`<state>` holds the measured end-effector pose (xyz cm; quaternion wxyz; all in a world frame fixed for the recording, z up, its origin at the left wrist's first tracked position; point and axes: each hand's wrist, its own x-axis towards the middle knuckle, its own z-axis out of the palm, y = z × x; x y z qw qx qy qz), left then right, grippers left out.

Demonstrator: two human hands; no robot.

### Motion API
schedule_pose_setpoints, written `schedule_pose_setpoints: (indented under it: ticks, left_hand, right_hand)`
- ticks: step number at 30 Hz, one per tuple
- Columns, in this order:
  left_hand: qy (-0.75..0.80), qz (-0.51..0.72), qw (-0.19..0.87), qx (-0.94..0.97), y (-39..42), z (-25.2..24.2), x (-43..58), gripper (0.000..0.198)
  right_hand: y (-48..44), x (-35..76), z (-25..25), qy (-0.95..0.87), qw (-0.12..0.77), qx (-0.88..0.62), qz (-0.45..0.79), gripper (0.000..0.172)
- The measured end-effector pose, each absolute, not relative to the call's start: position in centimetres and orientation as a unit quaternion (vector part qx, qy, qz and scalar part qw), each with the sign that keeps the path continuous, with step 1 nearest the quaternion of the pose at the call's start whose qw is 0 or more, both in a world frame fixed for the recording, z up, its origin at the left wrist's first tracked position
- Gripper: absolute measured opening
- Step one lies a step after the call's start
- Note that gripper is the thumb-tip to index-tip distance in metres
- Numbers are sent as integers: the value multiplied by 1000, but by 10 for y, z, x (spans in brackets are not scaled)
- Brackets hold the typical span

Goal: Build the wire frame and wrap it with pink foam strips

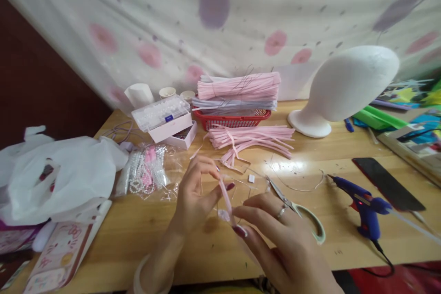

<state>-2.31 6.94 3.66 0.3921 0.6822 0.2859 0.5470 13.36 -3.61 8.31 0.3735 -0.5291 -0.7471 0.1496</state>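
Pinched in fingers of left hand (195,193) and right hand (280,234), inside desk's (131,232) front edge: pink strip (225,195), probably light, bendable; grip near ends.

A white cloth printed with round pink and purple blots (248,18) hangs across the whole back like a curtain, its soft folds sagging in shallow diagonals and its smaller flecks scattered between the larger spots. At the left, a smooth, dark reddish-brown upright surface (41,78) meets the cloth along a slanting edge; whether it is wall or furniture is unclear. In front stands a light, honey-coloured wooden table (155,234) with visible grain. Pale light glares off its middle right. Below its near right edge shows a red surface (409,280), partly shadowed.
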Motion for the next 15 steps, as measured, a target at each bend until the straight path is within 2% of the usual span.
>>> schedule_pose_setpoints:
  ticks: [5,6,9,12,15]
  left_hand:
    - [258,546,369,707,70,36,-21,11]
    - [255,546,365,710,69,36,-20,10]
    - [244,548,351,719,67,37,-19,9]
    - [243,555,342,719,64,37,-17,9]
    - [265,584,333,691,63,33,-16,26]
  right_hand:
    - [-18,147,66,-688,430,-585,22,27]
    - [-13,149,62,-684,432,-588,27,27]
    - [-5,153,52,-690,454,-545,144,17]
    - [-6,154,47,-653,502,-524,216,17]
    - [-10,155,46,-631,535,-514,226,19]
